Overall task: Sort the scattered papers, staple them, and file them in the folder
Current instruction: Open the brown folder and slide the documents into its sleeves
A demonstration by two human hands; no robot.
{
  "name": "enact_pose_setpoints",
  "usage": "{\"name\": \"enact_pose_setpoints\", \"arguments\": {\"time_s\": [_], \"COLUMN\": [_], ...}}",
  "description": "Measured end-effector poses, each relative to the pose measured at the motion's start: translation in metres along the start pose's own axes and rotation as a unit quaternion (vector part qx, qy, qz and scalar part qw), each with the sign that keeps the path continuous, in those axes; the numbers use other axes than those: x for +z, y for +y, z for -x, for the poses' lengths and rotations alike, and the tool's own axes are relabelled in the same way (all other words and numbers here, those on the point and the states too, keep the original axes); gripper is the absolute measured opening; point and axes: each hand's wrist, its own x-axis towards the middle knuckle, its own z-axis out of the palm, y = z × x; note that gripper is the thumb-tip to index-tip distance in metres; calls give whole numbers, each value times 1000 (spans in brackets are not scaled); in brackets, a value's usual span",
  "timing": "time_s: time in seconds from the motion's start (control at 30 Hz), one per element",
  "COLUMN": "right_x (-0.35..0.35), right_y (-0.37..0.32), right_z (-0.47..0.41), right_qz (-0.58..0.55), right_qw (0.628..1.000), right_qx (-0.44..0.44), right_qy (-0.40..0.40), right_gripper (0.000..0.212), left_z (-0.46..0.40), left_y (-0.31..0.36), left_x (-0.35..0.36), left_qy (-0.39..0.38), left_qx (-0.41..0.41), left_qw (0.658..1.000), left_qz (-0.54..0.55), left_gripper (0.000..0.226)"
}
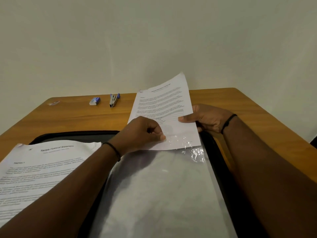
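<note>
An open black folder [217,157] lies on the wooden table [68,115] in front of me. My right hand [207,118] grips the right edge of a printed paper set [163,107], thumb on top, its lower end at the mouth of a clear plastic sleeve [164,186] on the folder's right side. My left hand [144,131] pinches the sleeve's top edge next to the paper's lower left. Another printed set headed "Sample Financial Statement" [41,169] lies on the folder's left side, partly under my left forearm.
A blue and silver stapler [113,99] and a small staple box [94,101] sit near the table's far edge by the wall. A small scrap [54,103] lies at the far left corner.
</note>
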Motion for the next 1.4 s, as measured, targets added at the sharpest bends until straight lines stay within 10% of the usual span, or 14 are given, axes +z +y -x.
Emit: {"name": "enact_pose_setpoints", "arguments": {"time_s": [0.27,0.5,0.73,0.97,1.2,1.4], "right_x": [-1,20,-7,4,-13,5], "right_y": [-6,-6,-14,-8,-10,-4], "right_z": [7,-8,20,3,21,3], "right_qz": [31,-27,5,-34,33,-13], "right_qw": [998,957,994,978,991,979], "right_qx": [54,45,110,69,128,11], "right_qy": [-29,284,21,193,21,205], "right_gripper": [44,8,14,21,28,33], "left_z": [-13,-20,-19,-21,-18,-18], "left_y": [20,35,31,31,31,34], "left_x": [4,10,9,18,17,21], "left_qy": [-63,-49,12,-1,21,19], "left_qx": [-40,-52,-31,-26,-39,-24], "left_qw": [996,997,999,1000,999,999], "left_qz": [54,8,9,-7,6,-35], "left_gripper": [8,12,22,17,19,15]}}
